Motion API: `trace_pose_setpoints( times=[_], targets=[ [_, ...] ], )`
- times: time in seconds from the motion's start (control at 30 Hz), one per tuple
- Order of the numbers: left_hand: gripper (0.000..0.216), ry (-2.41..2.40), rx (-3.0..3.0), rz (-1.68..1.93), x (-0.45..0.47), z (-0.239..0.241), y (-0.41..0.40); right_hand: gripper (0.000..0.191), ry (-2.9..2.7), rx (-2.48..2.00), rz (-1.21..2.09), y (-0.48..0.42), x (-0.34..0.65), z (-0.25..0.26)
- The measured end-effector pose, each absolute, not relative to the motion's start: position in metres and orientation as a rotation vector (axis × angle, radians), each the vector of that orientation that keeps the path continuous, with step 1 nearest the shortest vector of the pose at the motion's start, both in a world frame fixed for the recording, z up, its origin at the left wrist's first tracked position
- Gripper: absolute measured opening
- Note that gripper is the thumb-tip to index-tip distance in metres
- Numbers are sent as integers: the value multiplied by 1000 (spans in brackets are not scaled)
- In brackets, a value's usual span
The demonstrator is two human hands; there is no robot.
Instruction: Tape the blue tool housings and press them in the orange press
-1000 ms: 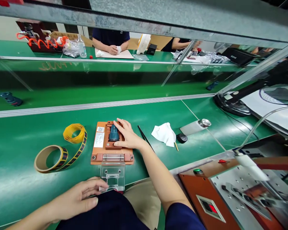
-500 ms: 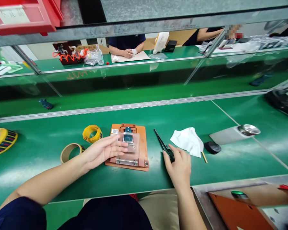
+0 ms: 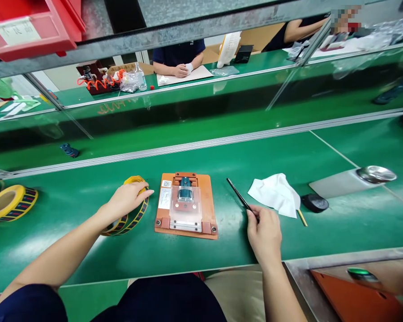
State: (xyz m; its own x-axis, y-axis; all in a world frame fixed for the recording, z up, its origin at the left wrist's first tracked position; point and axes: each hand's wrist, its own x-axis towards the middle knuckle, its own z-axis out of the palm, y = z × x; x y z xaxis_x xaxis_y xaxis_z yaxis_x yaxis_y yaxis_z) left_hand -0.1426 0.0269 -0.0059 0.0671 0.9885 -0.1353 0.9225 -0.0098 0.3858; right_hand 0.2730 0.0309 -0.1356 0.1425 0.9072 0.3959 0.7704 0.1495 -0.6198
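My left hand (image 3: 127, 199) is closed over a yellow label roll (image 3: 143, 213) with dark printed labels. Its fingers cover part of the coil, so the exact hold is partly hidden. In my right hand (image 3: 265, 232) is a pair of black tweezers (image 3: 237, 191), gripped at the back end, tips pointing up and left and closed together. Between the hands lies an orange-brown fixture (image 3: 206, 192) with a clear hinged plate (image 3: 184, 214) lying over it. A dark teal part (image 3: 185, 182) sits in the fixture, partly under the plate. Neither hand touches the fixture.
To the right are a white cloth (image 3: 275, 194), a thin yellow stick (image 3: 302, 218), a black cap (image 3: 315, 202) and a bottle (image 3: 336, 182) lying down. A larger label roll (image 3: 18, 203) is at far left. Another teal part (image 3: 69, 150) stands beyond the metal rail (image 3: 188, 147).
My left hand has left the fixture's clear plate and moved left onto the label roll. The tweezers, spread before in my right hand, are now closed together.
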Motion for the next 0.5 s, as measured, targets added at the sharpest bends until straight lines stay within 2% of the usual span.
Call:
trace_pose_setpoints(
  times=[0.13,0.27,0.37,0.5],
  targets=[
    [33,1975,1809,367,-145,-10,40,33,-1178,-1475,647,29,264,-111],
    [50,1887,1596,680,-153,-10,22,37,-714,-1032,1199,33,235,-69],
    [64,1731,1280,998,-150,-9,-1,33,-705,-840,1412,39,203,-42],
    [54,1726,1115,1202,-144,-11,-21,22,-874,-770,1585,45,153,-21]
  ],
)
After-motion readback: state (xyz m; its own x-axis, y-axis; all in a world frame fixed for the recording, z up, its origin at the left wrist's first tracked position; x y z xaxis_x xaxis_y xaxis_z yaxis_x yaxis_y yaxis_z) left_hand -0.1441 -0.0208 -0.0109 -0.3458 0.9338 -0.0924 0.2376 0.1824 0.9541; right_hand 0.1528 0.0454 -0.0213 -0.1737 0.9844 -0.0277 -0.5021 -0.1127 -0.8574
